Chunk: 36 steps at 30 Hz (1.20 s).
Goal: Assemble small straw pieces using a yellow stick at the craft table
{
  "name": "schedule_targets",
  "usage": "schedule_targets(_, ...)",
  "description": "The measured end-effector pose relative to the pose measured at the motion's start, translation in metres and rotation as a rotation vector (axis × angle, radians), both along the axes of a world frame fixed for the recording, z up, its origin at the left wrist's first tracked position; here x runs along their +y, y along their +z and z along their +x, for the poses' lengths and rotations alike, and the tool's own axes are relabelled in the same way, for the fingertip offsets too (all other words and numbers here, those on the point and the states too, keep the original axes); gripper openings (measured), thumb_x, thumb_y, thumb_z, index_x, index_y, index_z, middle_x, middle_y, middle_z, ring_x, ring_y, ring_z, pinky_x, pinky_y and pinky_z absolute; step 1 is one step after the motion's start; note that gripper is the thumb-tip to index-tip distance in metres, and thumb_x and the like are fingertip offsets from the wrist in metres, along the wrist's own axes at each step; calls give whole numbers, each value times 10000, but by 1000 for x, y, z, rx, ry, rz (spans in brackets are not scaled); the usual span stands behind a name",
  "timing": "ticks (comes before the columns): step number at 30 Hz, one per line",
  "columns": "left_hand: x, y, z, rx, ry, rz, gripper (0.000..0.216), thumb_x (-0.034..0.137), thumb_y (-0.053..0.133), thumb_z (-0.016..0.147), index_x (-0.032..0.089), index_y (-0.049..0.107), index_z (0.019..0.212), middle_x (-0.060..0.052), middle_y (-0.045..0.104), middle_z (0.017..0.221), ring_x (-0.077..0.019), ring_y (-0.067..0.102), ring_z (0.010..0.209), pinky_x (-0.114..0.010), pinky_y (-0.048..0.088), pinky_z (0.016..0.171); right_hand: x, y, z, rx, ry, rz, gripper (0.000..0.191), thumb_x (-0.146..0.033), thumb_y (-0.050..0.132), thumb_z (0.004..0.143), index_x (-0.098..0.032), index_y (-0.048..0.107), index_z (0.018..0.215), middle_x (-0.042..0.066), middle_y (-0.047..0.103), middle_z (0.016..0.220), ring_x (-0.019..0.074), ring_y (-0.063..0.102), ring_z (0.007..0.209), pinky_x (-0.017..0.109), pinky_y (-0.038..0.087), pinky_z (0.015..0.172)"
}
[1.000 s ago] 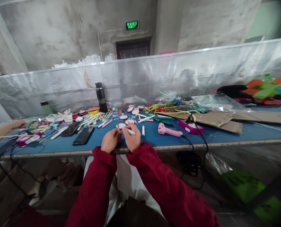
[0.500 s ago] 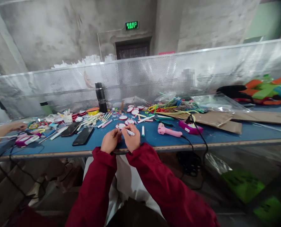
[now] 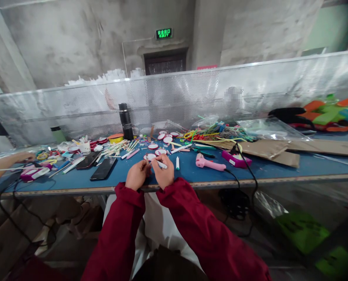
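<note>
My right hand (image 3: 164,171) is closed around a white marker pen (image 3: 161,164), its tip pointing left toward a round white disc with a red rim (image 3: 149,157). My left hand (image 3: 136,174) is closed beside it, pinching the near edge of that disc on the blue table (image 3: 191,169). Both sleeves are dark red. More red-rimmed discs (image 3: 160,151) lie just beyond my hands, and a loose white marker (image 3: 177,162) lies to the right.
A pink glue gun (image 3: 209,162) with a black cord lies to the right, two black phones (image 3: 103,168) to the left, a black flask (image 3: 125,121) behind. Sticks, pipe cleaners (image 3: 220,130) and cardboard (image 3: 267,150) crowd the back. Another person's arm (image 3: 4,164) rests far left.
My hands stay nearly in place; the right hand has shifted the marker slightly over the disc. The view has tipped a little.
</note>
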<state>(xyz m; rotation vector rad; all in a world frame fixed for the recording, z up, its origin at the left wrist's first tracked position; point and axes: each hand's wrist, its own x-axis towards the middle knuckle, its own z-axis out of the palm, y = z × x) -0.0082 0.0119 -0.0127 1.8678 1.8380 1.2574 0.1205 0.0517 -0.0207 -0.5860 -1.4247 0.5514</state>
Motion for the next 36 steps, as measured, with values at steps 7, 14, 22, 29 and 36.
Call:
schedule_targets(7,-1,1,1,22,18,-6,313,415,471,976,217,596,769,3,656,669,-150,592,620,-262,355,592,1,1,0,-15,-14,22,184,-329,607,875,-241,561,720,-29,588,693,153,537,647,289,421,636)
schedule_targets(14,-4,4,3,22,22,-8,319,409,464,976,216,585,752,3,641,651,-150,567,606,-264,338,585,0,1,1,-33,-36,13,190,-319,597,871,-245,541,704,-31,583,673,157,535,644,292,414,636)
schedule_targets(22,-3,2,1,12,25,-12,303,404,476,968,219,589,758,-3,654,666,-156,589,619,-266,342,585,0,0,0,-30,-27,1,192,-307,598,862,-245,529,694,-35,563,665,155,523,637,287,408,622)
schedule_targets(29,-1,1,0,-2,13,4,313,417,475,968,220,590,754,-2,651,665,-155,583,610,-272,350,581,0,1,0,-21,-10,-8,190,-308,598,860,-245,531,693,-34,566,665,157,531,645,286,415,627)
schedule_targets(36,-3,2,2,2,26,-14,293,406,475,964,218,591,772,3,661,678,-152,586,620,-266,347,589,3,-2,-1,-18,-33,8,205,-334,604,878,-242,535,709,-30,592,698,151,525,646,279,412,626)
